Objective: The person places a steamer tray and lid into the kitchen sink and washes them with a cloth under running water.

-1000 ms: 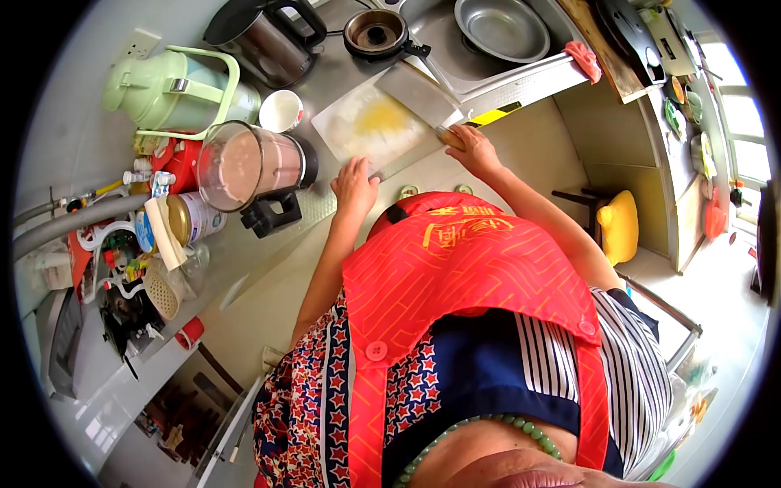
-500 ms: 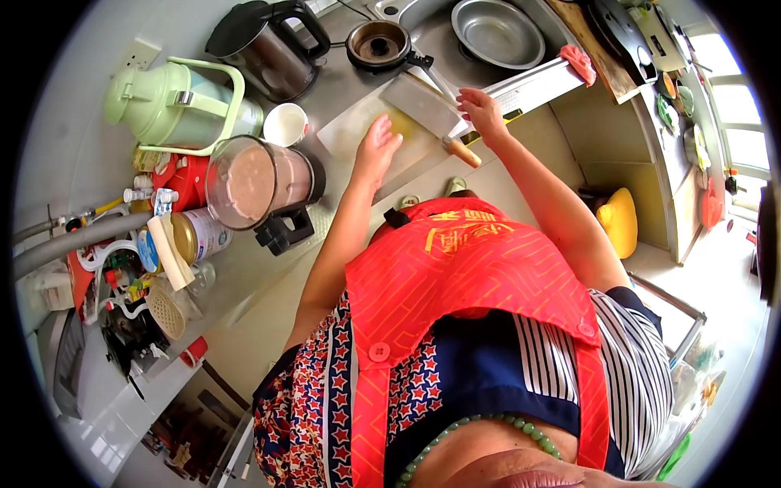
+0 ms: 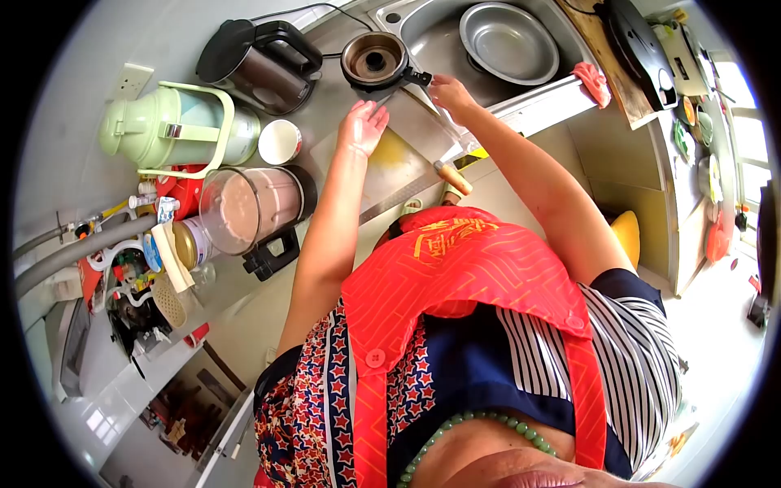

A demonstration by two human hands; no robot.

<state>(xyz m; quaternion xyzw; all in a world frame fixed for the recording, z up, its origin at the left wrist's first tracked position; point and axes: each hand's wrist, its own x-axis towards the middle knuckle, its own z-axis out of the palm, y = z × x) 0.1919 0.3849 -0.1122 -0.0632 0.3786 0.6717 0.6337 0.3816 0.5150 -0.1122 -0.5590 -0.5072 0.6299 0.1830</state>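
My left hand (image 3: 364, 128) is raised palm up over the counter with fingers apart, just below a round appliance base (image 3: 374, 61) with a brown metal dish and a central black knob. My right hand (image 3: 452, 98) reaches in from the right, fingers stretched toward the black tab on that base's side; whether they touch it I cannot tell. Neither hand holds anything. Between and below my hands a cleaver lies on the translucent cutting board (image 3: 394, 175), its wooden handle (image 3: 453, 176) jutting past the counter edge. Part of the blade is hidden by my right hand.
Left of my arm stands a clear jug (image 3: 236, 211) of pinkish-brown content, beside a white cup (image 3: 279, 141), a green thermos (image 3: 175, 126) and a dark kettle (image 3: 256, 69). A metal basin (image 3: 509, 42) sits in the sink (image 3: 423, 32). A red cloth (image 3: 591, 84) hangs at its corner.
Both hands have moved forward, away from my body, toward the round base. My right hand has also shifted left, close to the base's tab. The cleaver still lies on the board.
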